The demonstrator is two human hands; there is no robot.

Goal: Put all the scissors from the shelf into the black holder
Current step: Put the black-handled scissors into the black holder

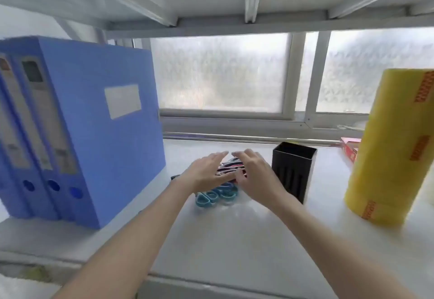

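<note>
Scissors (pixel 217 193) piled mid-shelf (pixel 234 240), beside holder (pixel 292 169); left hand (pixel 206 172) and right hand (pixel 253 172) spread flat over them, gripping nothing.

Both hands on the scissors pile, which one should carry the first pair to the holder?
Right, probably. The right hand lies between the scissors and the black holder, which stands just to its right with its mouth open. The left hand would have to cross over it.

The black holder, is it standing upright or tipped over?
Upright: the black holder stands on the shelf, its open top facing up.
</note>
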